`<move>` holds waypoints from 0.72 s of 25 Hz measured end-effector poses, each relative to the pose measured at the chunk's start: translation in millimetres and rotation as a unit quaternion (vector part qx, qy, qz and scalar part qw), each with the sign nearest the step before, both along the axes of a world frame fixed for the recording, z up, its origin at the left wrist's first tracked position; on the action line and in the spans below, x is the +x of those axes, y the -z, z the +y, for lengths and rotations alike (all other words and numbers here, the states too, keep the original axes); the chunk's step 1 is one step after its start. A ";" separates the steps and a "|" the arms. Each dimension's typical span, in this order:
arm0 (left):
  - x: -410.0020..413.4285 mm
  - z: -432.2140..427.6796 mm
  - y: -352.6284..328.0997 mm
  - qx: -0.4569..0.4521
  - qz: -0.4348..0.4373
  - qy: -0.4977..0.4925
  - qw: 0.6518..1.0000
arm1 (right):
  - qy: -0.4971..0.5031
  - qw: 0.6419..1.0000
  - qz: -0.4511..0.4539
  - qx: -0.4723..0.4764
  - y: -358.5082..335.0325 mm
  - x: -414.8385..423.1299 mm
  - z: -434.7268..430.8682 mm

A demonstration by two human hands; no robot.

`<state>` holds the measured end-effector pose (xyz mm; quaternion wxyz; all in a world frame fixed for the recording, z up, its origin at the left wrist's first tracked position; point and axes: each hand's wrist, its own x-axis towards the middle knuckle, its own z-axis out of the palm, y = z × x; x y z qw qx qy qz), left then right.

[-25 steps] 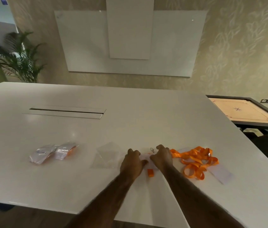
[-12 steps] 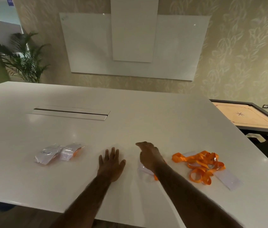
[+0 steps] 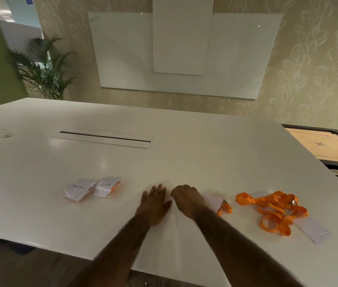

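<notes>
A clear plastic bag (image 3: 165, 181) lies flat on the white table (image 3: 195, 154) near the front edge. My left hand (image 3: 155, 203) presses on it with straight, spread fingers. My right hand (image 3: 184, 198) sits just to the right, fingers curled down onto the bag's right edge; the fingertips are hidden. Beside that wrist lies a folded orange lanyard with a white card (image 3: 215, 201). Further right is a loose pile of orange lanyards (image 3: 273, 210) over another white card (image 3: 314, 229).
Two packed bags with handwritten cards (image 3: 77, 190) (image 3: 107, 186) lie side by side to the left. A cable slot (image 3: 104, 138) is set into the table's middle. A carrom board (image 3: 325, 146) stands beyond the right edge, a plant (image 3: 43, 69) at back left.
Both hands left the folded lanyard and card. My left hand moved onto the clear bag and flattened; my right hand then followed left to the bag's edge.
</notes>
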<state>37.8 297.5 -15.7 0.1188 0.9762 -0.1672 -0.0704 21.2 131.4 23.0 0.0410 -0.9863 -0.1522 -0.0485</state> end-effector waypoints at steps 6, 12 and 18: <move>7.4 12.4 -16.2 -0.237 -0.171 -0.024 0.956 | 0.037 0.993 -0.077 0.086 -14.8 10.0 -1.6; 21.9 3.4 -61.7 -0.423 -0.226 -0.058 0.876 | 0.055 0.973 -0.073 0.214 -63.5 17.9 -8.4; 30.9 -21.4 -92.1 -0.432 -0.256 -0.055 0.863 | 0.086 0.962 -0.073 0.247 -100.0 22.4 -27.8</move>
